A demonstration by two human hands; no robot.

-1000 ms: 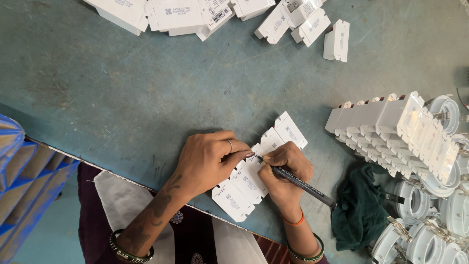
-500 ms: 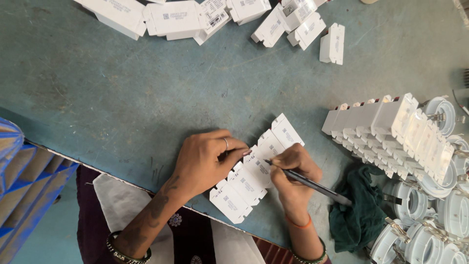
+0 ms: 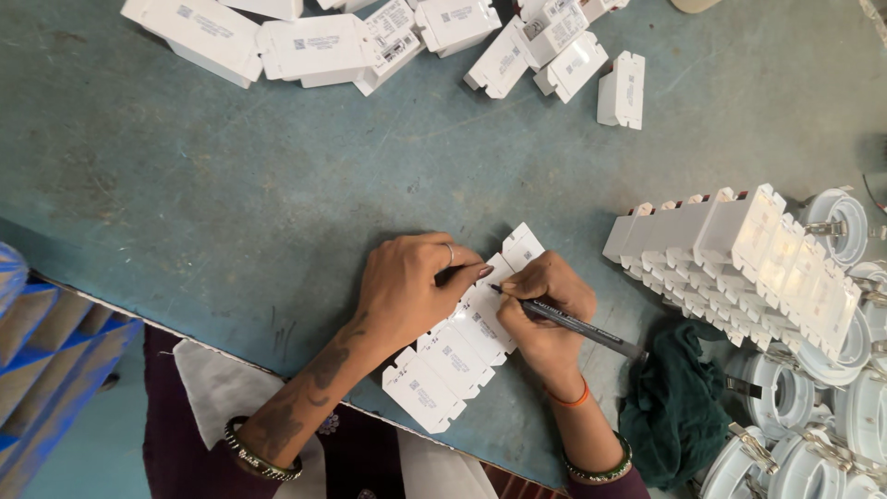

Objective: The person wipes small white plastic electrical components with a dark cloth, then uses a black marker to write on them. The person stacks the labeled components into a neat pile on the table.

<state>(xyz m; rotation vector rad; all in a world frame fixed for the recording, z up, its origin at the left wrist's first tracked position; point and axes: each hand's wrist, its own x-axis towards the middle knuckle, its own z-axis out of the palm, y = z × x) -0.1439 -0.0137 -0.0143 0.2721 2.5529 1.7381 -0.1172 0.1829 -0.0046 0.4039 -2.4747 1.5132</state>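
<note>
Left hand (image 3: 407, 286) presses flat, fingers spread, on a row of white boxes (image 3: 453, 356) at the table (image 3: 231, 203) edge. Right hand (image 3: 545, 310) grips a pen (image 3: 573, 325), tip on a box.

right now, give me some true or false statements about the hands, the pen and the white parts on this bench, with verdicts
1. The right hand holds a dark pen with its tip on the row of white plastic housings. True.
2. The left hand is lifted off that row. False: it rests on the row, pressing it to the blue-green table.
3. The dark green cloth lies right of the right wrist. True.
4. The pen is red. False: it is dark, near black.
5. More white housings lie scattered along the far edge. True.
6. The stacked block of housings sits at the left of the table. False: it sits at the right.
</note>
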